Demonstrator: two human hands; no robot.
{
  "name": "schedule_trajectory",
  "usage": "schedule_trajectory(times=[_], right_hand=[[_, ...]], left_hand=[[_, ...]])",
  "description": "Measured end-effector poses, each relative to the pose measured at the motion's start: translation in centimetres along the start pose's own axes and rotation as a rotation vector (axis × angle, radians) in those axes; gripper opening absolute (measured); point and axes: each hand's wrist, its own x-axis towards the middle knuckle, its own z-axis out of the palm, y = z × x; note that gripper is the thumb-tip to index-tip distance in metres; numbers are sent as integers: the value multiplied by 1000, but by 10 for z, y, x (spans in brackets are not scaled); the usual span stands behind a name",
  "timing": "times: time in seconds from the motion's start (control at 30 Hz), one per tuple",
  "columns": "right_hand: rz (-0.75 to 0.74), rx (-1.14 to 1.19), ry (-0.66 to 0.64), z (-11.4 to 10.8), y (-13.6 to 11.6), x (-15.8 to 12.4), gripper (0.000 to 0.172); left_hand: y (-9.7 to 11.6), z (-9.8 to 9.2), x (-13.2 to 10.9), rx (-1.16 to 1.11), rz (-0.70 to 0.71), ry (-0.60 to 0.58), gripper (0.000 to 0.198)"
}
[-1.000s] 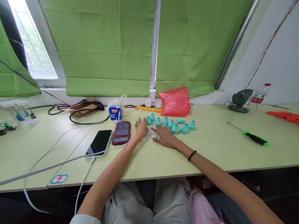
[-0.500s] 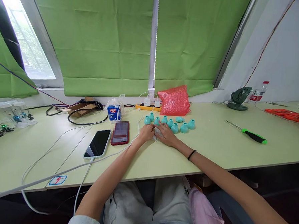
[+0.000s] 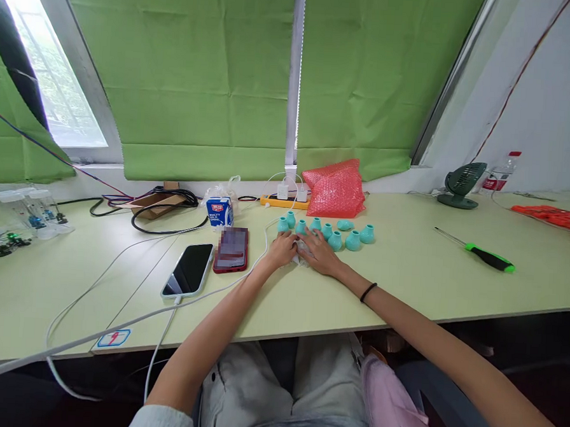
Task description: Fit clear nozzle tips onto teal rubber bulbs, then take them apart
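My left hand (image 3: 282, 249) is at the left side of a small piece of crumpled clear plastic (image 3: 302, 259), its fingers curled together at the plastic's edge. My right hand (image 3: 321, 255) lies over the plastic with fingers stretched forward, pressing on it against the table. Just beyond my fingers stand several small turquoise vase-shaped pots (image 3: 353, 240). A flat turquoise piece (image 3: 345, 225) lies among them at the back. Part of the plastic is hidden under both hands.
Two phones, a white-edged one (image 3: 189, 271) and a red-cased one (image 3: 231, 250), lie left of my hands beside a white cable (image 3: 204, 296). Behind are a blue milk carton (image 3: 219, 212) and red bubble wrap (image 3: 336, 194). A screwdriver (image 3: 483, 254) and a fan (image 3: 461, 184) are on the right.
The camera view has shifted slightly. My left fingers reach a little further forward at the plastic; my right hand stays spread over it. The turquoise pots have not moved.
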Motion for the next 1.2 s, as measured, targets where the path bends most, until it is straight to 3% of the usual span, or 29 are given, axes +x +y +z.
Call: schedule_trajectory(times=[0.1, 0.27, 0.53, 0.73, 0.87, 1.2], right_hand=[[11, 4, -95, 2, 1, -1, 54], [36, 66, -100, -1, 0, 0, 50], [-9, 83, 83, -1, 2, 1, 34], [-24, 71, -105, -8, -3, -2, 48], [-65, 49, -149, -11, -4, -2, 50], [3, 101, -8, -2, 2, 2, 30]], left_hand=[[-5, 0, -1, 9, 45, -52, 36], [-9, 0, -1, -7, 87, -132, 46], [-2, -3, 0, -52, -14, -16, 35], [-6, -3, 2, -58, -68, 38, 35], [-11, 1, 4, -51, -115, 71, 36], [-8, 2, 2, -66, -127, 92, 29]])
